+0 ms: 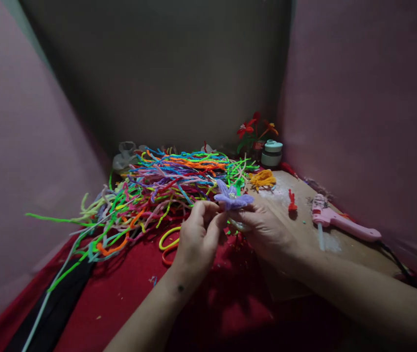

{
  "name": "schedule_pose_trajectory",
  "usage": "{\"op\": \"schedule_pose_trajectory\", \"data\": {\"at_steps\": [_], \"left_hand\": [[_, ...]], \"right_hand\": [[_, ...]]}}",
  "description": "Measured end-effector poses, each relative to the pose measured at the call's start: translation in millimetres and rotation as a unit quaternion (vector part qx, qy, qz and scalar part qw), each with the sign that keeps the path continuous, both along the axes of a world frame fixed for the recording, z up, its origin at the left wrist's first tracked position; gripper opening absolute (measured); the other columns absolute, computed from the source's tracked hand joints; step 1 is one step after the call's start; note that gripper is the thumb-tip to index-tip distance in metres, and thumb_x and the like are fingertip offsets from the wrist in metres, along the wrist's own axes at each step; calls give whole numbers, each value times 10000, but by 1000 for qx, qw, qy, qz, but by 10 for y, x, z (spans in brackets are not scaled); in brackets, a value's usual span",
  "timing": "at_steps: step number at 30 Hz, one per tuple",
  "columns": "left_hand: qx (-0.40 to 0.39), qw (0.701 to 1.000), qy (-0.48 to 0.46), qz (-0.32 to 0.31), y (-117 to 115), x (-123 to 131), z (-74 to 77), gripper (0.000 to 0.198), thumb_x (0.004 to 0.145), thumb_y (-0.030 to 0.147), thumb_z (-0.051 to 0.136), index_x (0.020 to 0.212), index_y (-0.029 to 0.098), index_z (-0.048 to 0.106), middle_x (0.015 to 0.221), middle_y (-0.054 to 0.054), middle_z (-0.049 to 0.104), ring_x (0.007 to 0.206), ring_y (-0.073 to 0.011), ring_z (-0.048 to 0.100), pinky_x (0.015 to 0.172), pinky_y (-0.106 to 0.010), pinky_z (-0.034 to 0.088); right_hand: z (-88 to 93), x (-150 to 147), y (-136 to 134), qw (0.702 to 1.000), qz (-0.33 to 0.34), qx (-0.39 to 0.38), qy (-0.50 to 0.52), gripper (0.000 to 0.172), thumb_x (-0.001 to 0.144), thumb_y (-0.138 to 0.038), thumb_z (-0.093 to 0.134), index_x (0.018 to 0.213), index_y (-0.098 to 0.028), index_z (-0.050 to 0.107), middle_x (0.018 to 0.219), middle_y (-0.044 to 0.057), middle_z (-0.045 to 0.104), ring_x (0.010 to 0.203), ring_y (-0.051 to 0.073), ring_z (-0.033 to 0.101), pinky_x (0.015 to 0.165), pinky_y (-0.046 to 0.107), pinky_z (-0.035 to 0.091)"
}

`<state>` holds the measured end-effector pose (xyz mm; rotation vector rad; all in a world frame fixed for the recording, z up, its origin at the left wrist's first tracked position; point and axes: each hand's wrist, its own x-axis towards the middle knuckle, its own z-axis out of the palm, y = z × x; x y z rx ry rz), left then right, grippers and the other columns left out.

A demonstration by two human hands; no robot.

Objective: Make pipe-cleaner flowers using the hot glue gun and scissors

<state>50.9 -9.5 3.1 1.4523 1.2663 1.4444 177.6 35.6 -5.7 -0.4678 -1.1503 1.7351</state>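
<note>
A purple pipe-cleaner flower (232, 197) with a pale centre is held up between my two hands, just above the red cloth. My left hand (201, 230) pinches at its underside from the left, thumb and forefinger closed together. From the right, my right hand (263, 227) grips below the petals, its fingers partly hidden behind the flower and the other hand. Behind the flower lies a large heap of coloured pipe cleaners (179, 176). Yellow-handled scissors (168, 238), or similar loops, lie beside my left hand, partly covered.
A pink glue gun (351, 225) rests on a brown board (304, 244) at right, its cord trailing off. Nearby are an orange pipe-cleaner bundle (263, 180) and a small red piece (292, 201). Red flowers (245, 128) and a mint-lidded jar (271, 152) stand behind. Pink walls flank both sides.
</note>
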Motion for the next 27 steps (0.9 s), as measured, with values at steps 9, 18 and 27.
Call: {"op": "schedule_pose_trajectory", "data": {"at_steps": [9, 18, 27], "left_hand": [[130, 971, 174, 98, 2, 55, -176, 117, 777, 235, 614, 880, 205, 662, 766, -70, 618, 699, -198, 568, 706, -258, 410], [89, 994, 60, 33, -46, 83, -16, 72, 847, 245, 527, 838, 201, 582, 621, 36, 475, 529, -91, 409, 535, -205, 349], [-54, 962, -238, -124, -29, 57, 78, 97, 792, 241, 615, 794, 171, 548, 483, 80, 430, 352, -34, 297, 357, -163, 311]], "right_hand": [[-89, 9, 27, 999, -33, -7, -34, 186, 695, -368, 727, 802, -217, 713, 771, 15, 654, 602, 119, 454, 552, 256, 332], [65, 11, -44, 999, -16, 47, 6, 88, 719, -343, 714, 768, -271, 724, 796, -6, 663, 790, 167, 545, 774, 328, 408], [-19, 64, 48, 999, 34, 38, 19, 65, 703, -297, 735, 735, -241, 734, 741, -1, 652, 749, 160, 554, 824, 359, 402]]}}
